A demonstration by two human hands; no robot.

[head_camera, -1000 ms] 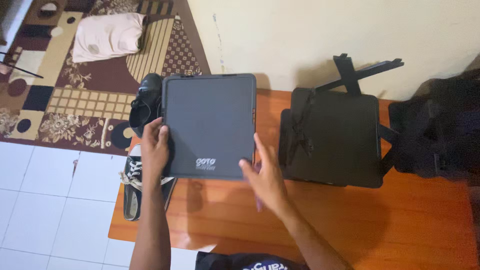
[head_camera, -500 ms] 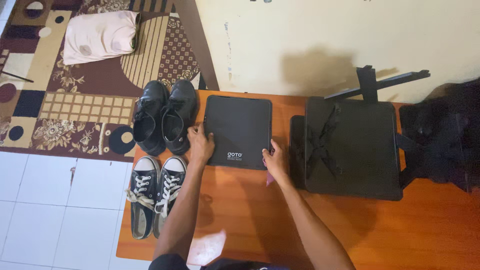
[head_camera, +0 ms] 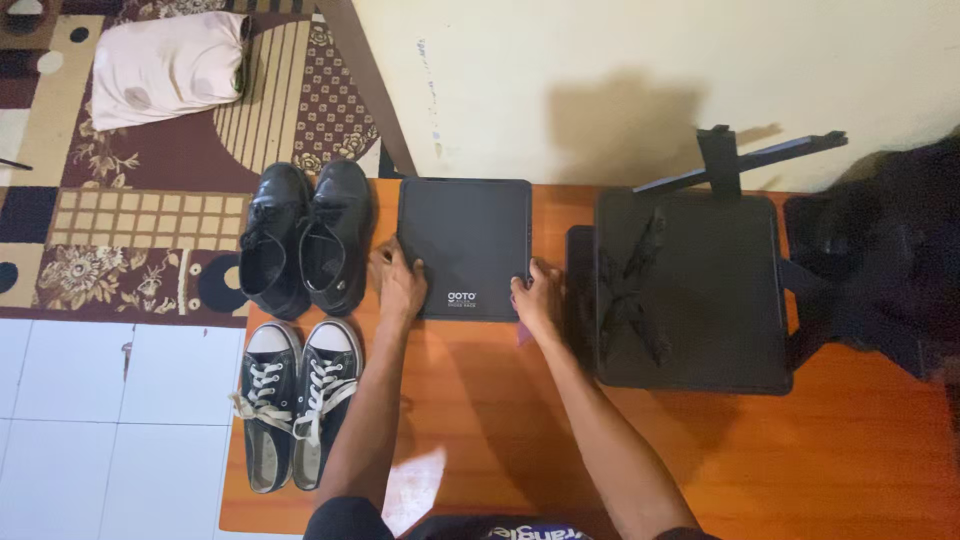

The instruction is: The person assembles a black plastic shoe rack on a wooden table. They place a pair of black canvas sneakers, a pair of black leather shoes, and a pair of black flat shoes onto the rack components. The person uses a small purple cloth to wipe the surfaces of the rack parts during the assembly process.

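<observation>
A flat dark grey rectangular pad (head_camera: 464,245) lies on the orange wooden table (head_camera: 700,460), its far edge near the wall. My left hand (head_camera: 397,282) rests on the pad's near left corner. My right hand (head_camera: 537,297) touches its near right corner. Both hands have fingers on the pad's edge. A small pink object shows just under my right hand.
A black folding stand (head_camera: 690,285) lies right of the pad, and a black bag (head_camera: 885,255) sits at the far right. On the floor to the left stand black leather shoes (head_camera: 300,240) and dark canvas sneakers (head_camera: 290,400). A patterned rug (head_camera: 120,215) holds a pale cushion (head_camera: 165,65).
The pad was held up close to the camera one second ago. It has been lowered flat onto the table and both hands now rest on its near corners.
</observation>
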